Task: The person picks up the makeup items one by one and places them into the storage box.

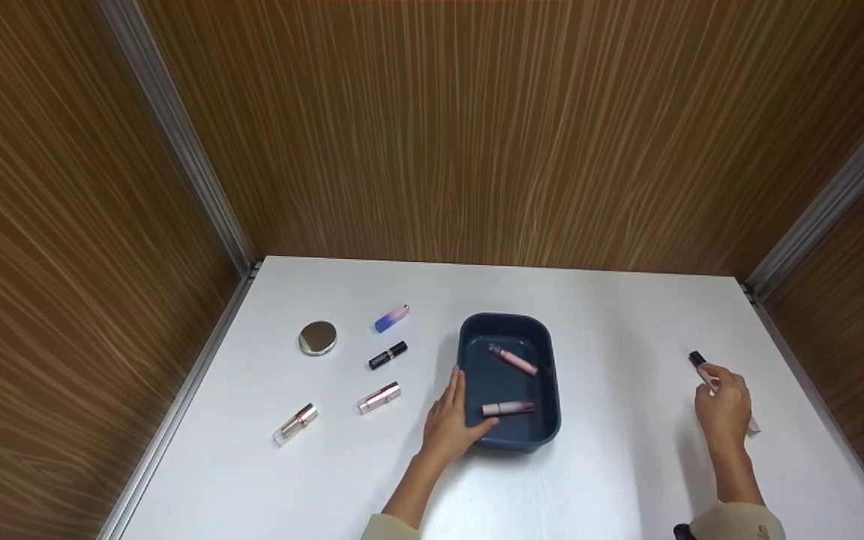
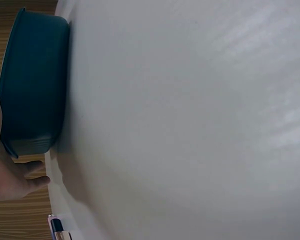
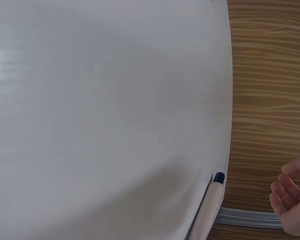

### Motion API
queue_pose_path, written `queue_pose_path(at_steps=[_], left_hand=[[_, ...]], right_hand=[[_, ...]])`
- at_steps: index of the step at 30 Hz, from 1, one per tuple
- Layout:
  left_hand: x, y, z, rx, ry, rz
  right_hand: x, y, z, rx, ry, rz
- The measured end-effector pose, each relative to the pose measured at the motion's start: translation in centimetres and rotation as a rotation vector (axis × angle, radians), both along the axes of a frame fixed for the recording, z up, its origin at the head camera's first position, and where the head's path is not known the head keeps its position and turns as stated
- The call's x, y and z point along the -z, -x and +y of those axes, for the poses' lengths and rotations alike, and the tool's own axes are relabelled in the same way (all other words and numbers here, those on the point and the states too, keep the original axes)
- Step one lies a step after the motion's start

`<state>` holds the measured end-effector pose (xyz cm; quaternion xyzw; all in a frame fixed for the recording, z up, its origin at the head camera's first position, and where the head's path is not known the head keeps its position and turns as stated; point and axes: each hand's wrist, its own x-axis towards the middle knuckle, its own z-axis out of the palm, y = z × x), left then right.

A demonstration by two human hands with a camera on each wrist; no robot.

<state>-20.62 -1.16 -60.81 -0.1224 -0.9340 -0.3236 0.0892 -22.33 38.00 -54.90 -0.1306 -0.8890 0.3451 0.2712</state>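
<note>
A dark blue plastic bin [image 1: 508, 444] stands on the white table, with a pink lip gloss tube [image 1: 514, 361] and a pink-and-dark-red lip gloss tube [image 1: 508, 408] lying inside. My left hand [image 1: 447, 424] rests at its near left corner, fingers fairly straight along the side and thumb over the rim. Far to the right, my right hand [image 1: 724, 401] hovers over a long beige tube with a black cap [image 3: 208, 207]. In the right wrist view its fingers are loosely curled, apart from the tube, with nothing between them.
Left of the bin lie a round compact [image 1: 318, 338], a blue-and-pink tube [image 1: 391, 319], a black lipstick [image 1: 388, 355], a rose-gold lipstick [image 1: 379, 398] and a clear-and-gold tube [image 1: 295, 424]. Wood-grain panels [image 1: 432, 135] enclose the table's back and sides.
</note>
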Motion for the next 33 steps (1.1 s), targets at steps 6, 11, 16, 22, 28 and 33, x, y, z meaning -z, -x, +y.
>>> queue_pose_path(at_steps=[6, 11, 16, 22, 28, 33], left_hand=[[0.0, 0.1, 0.1, -0.002, 0.013, -0.014], [-0.1, 0.1, 0.1, 0.002, 0.022, -0.037], [-0.1, 0.0, 0.1, 0.007, -0.001, -0.038], [-0.1, 0.1, 0.1, -0.001, -0.003, -0.025], [-0.2, 0.1, 0.1, 0.005, 0.004, -0.034], [-0.1, 0.1, 0.0, 0.003, 0.010, -0.043]], right_hand=[[0.5, 0.1, 1.0, 0.057, -0.019, -0.049], [0.9, 0.1, 2.1, 0.112, -0.013, -0.103], [1.4, -0.1, 3.1, 0.124, -0.016, -0.155], [2.0, -0.2, 4.1, 0.096, -0.039, -0.251], [3.2, -0.4, 4.8, 0.072, -0.059, -0.328], [4.0, -0.4, 5.4, 0.059, -0.098, -0.322]])
